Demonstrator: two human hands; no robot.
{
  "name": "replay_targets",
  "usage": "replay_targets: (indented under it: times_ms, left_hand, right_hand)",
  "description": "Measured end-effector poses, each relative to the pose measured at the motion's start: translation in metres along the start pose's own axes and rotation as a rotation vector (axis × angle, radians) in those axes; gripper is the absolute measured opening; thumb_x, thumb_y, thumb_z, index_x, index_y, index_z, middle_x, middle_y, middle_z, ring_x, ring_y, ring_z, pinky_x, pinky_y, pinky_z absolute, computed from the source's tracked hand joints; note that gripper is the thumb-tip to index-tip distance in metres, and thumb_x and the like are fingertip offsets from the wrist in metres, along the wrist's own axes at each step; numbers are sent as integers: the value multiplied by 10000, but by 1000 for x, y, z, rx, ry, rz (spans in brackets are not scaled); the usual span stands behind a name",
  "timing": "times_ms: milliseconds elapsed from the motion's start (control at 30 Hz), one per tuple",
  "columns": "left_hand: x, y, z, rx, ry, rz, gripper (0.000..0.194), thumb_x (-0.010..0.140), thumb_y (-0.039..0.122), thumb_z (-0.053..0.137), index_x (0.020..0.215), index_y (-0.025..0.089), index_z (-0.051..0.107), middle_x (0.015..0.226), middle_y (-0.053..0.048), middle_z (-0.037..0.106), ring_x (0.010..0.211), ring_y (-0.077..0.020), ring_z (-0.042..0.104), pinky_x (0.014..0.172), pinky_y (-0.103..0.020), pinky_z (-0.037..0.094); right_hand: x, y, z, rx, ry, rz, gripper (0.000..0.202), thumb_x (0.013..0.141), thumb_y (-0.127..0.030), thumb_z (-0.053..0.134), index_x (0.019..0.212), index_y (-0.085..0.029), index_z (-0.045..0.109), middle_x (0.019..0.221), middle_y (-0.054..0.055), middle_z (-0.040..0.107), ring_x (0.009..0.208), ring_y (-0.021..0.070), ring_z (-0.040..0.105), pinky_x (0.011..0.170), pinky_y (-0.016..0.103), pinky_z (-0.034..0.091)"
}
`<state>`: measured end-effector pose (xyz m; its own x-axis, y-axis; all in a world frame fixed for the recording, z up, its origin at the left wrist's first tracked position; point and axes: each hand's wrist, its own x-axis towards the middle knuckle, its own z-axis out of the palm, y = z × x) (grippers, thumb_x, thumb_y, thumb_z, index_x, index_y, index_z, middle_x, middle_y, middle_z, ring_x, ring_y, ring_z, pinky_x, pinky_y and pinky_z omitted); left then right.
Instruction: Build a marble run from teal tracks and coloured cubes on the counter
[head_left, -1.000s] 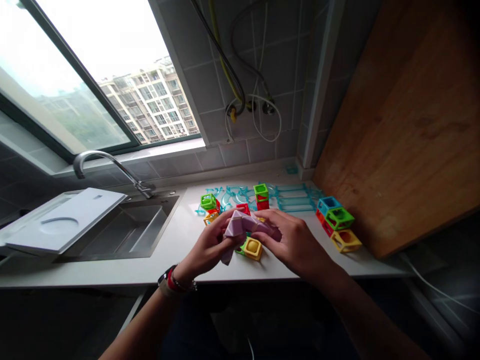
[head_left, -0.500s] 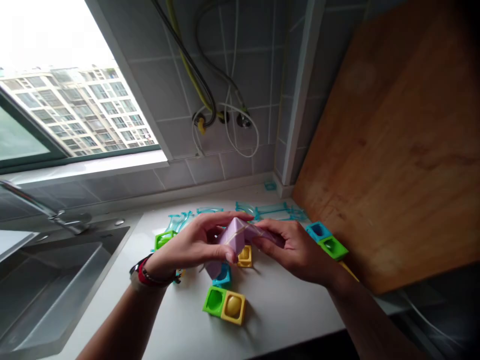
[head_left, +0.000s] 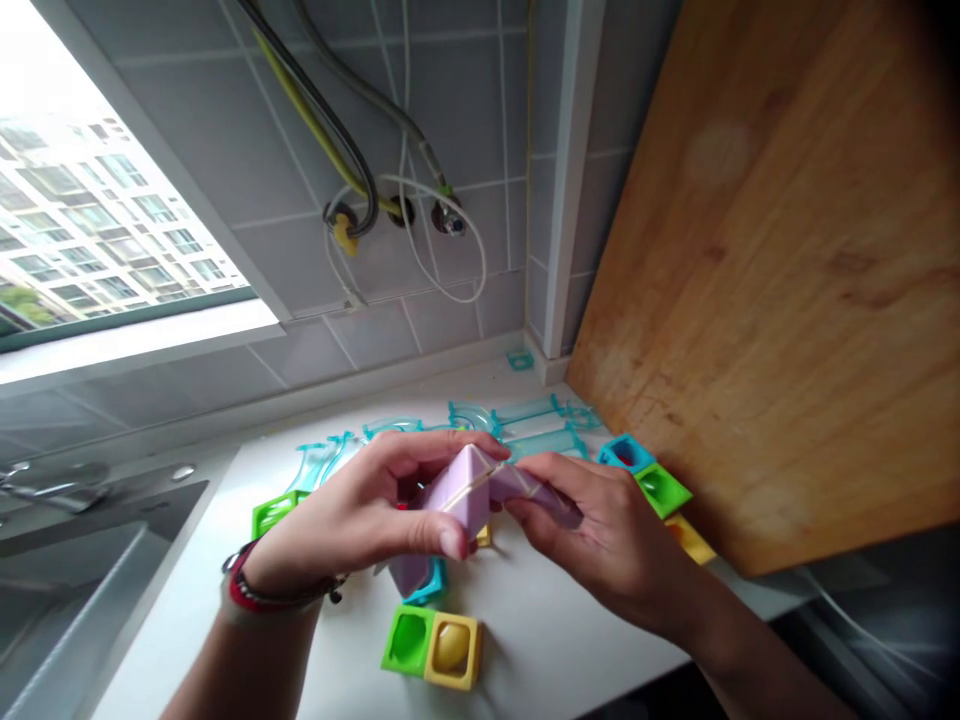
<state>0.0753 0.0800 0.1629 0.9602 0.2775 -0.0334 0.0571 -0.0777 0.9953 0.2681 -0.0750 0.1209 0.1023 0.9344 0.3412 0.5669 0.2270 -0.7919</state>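
A light purple folded piece (head_left: 463, 492) with pale lines on it is held between both hands above the white counter. My left hand (head_left: 367, 505) wraps round its left part, thumb across the near side. On its right part, my right hand (head_left: 600, 520) pinches a narrower section between thumb and fingers. Beneath the hands a blue block (head_left: 427, 582) and a yellow block (head_left: 483, 537) are partly hidden. Nearer the front edge, a green block (head_left: 409, 640) and a yellow block (head_left: 453, 648) sit side by side, touching.
Clear teal track pieces (head_left: 529, 408) lie along the back of the counter (head_left: 547, 640). Blue, green (head_left: 664, 489) and yellow blocks stand right, beside a large wooden board (head_left: 780, 300). Another green block (head_left: 276, 512) is left, near the sink (head_left: 97, 590). Hoses hang on the wall.
The camera view has shifted, with the window and sink farther left. Both hands still hold the purple piece, in nearly the same grip.
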Motion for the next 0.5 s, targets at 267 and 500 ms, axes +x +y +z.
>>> replay_targets:
  times_ms: [267,500]
  left_hand:
    - [9,-7,-5,-39,-106,-56,646,817,505,836,1330,143,683,988,-103,732,876,-219,673,762,-274,545]
    - [-2,-4,4,517,49,-41,626,865,444,808,1399,160,648,848,-25,708,672,-129,594,577,-201,450]
  right_hand:
    - [-5,1,-8,-151,-45,-50,123,1053,-331,586,1060,-239,668,942,-8,700,856,169,658,727,292,444]
    - [-12,-3,-2,-660,95,-160,228,1024,-218,615,1240,-206,688,921,60,665,855,250,657,732,376,472]
